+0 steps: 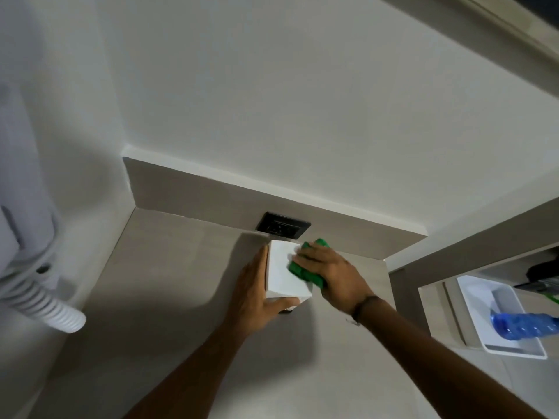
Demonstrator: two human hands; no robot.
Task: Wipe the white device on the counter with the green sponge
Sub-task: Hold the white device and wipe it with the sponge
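In the middle of the frame, the white device [282,269] sits on the counter [169,267]; the left hand [257,293] wraps its left side; the right hand [329,275], fingers curled, presses the green sponge [305,273] on its right edge.

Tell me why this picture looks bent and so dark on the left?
Head view: the wide lens bows the wall and counter edges; a broad shadow falls left of the white device; the ribbed hose at the left edge is blurred.
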